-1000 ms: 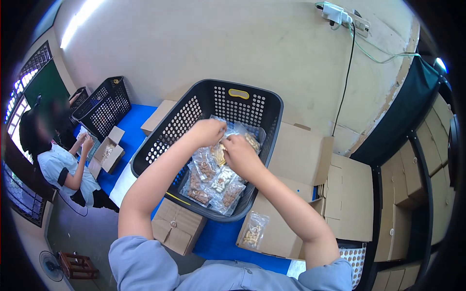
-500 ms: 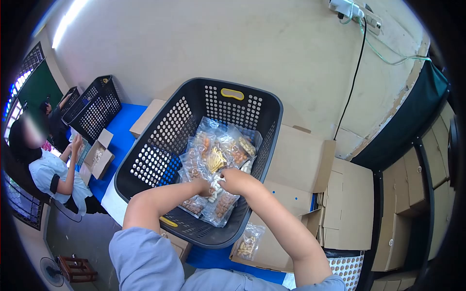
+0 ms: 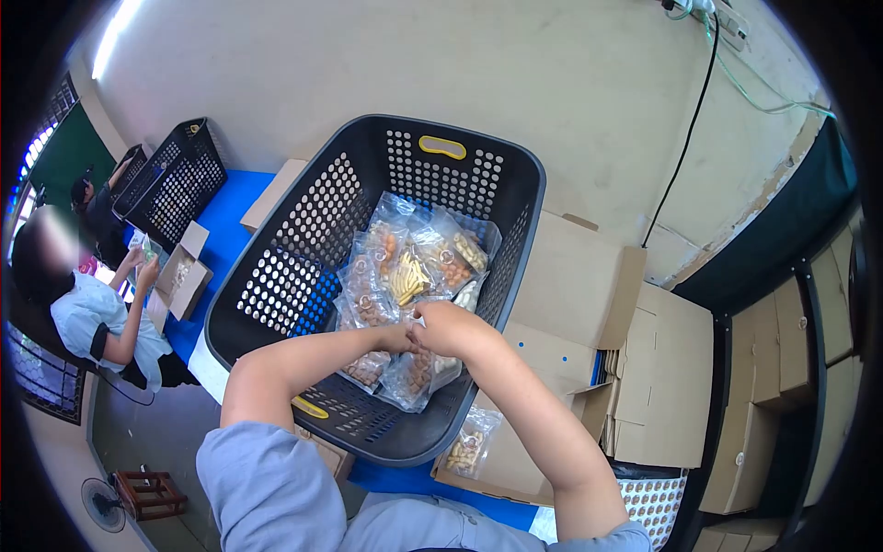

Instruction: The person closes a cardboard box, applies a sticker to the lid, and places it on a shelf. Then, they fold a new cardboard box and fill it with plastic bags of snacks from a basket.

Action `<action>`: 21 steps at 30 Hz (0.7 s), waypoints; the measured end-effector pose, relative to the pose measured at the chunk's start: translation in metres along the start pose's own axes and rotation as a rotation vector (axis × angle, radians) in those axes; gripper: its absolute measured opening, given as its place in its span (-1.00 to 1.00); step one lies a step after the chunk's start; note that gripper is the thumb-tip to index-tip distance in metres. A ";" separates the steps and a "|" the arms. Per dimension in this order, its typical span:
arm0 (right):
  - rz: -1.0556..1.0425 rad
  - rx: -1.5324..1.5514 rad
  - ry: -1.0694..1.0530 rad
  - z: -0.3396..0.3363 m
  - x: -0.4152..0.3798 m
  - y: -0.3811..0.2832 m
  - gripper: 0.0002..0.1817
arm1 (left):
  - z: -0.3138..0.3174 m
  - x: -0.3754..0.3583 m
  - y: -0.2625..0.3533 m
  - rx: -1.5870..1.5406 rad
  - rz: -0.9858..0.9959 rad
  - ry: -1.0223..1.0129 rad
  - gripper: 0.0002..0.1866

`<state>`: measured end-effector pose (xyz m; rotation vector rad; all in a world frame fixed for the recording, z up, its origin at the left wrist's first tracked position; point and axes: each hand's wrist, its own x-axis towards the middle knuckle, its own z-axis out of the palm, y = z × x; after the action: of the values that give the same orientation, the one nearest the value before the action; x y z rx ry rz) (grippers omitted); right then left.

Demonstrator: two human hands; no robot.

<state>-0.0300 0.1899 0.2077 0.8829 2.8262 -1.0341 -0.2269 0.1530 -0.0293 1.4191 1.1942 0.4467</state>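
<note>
Reaching into the black perforated laundry basket (image 3: pixel 303 239), the left hand (image 3: pixel 397 338) and right hand (image 3: pixel 448 328) meet over the near end of a heap of clear snack packets (image 3: pixel 409 271). Both sets of fingers seem pressed on one packet, though what exactly they pinch I cannot tell. The basket stands on a blue bench (image 3: pixel 225 221). Just right of the basket lie flat cardboard boxes (image 3: pixel 570 294); one loose snack packet (image 3: pixel 466 446) rests on the nearest. Left of the basket, another person (image 3: pixel 92 313) sits by a second basket (image 3: pixel 175 179).

Packing room: cartons (image 3: pixel 662 386), snack-filled basket (image 3: pixel 303 267), seated co-worker (image 3: pixel 92 313)
</note>
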 end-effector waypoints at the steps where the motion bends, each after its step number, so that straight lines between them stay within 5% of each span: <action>1: -0.010 0.002 -0.001 -0.001 -0.002 -0.001 -0.64 | -0.011 0.005 0.001 0.507 0.016 0.002 -0.39; 2: -0.019 0.005 -0.001 -0.001 -0.003 -0.002 -0.64 | -0.019 0.011 0.004 0.504 0.015 0.001 -0.39; 3: -0.018 0.005 -0.004 -0.001 -0.004 -0.002 -0.64 | -0.014 -0.027 0.066 0.956 -0.489 0.213 -0.30; 6: -0.001 0.024 0.004 -0.001 -0.002 -0.002 -0.65 | -0.025 -0.054 0.088 1.243 -0.601 0.219 -0.27; 12: 0.028 -0.006 -0.075 -0.001 0.001 -0.003 -0.59 | -0.031 -0.060 0.040 1.300 -0.581 0.148 -0.02; 21: 0.003 0.020 -0.039 0.002 0.003 0.001 -0.60 | -0.034 -0.051 0.048 1.332 -0.537 0.273 -0.27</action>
<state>-0.0326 0.1913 0.2047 0.8584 2.7865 -1.0693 -0.2559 0.1366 0.0409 1.9995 2.1914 -0.7165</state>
